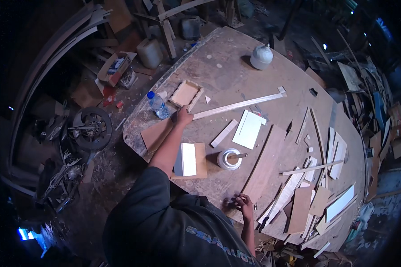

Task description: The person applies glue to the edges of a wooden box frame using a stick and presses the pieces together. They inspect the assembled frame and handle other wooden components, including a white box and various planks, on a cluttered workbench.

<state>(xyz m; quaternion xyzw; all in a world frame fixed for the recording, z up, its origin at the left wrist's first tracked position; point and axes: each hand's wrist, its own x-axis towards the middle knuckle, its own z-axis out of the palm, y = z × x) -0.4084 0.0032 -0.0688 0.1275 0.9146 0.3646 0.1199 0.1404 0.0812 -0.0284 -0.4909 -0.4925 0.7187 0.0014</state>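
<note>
Cluttered workshop, big round-edged worktable (pixel 236 53) w/ wood offcuts; person leans over it, arms spread.

Floor at far left: wheel (pixel 92 128) & scrap, well apart from table. Near table's left edge: water bottle (pixel 157 105) just beside a small wooden tray (pixel 186 94). Left hand (pixel 184 116) is closed around near end of a long thin wood strip (pixel 238 106), which runs right & up across bare tabletop to a small block at its far end. Below the arm: cardboard sheet (pixel 156 135) overhangs the edge; white panel (pixel 189 159) on a brown board. Mid: white cup (pixel 229 159) w/ a stick in it, white sheet (pixel 247 129), open bare patch toward the round white jug (pixel 261 56) at far side. Right hand (pixel 243 206) rests at near edge beside a long board (pixel 266 163), fingers curled; can't tell if it grips anything. Right side: crowded pile of offcuts (pixel 316 191), little free room.
</note>
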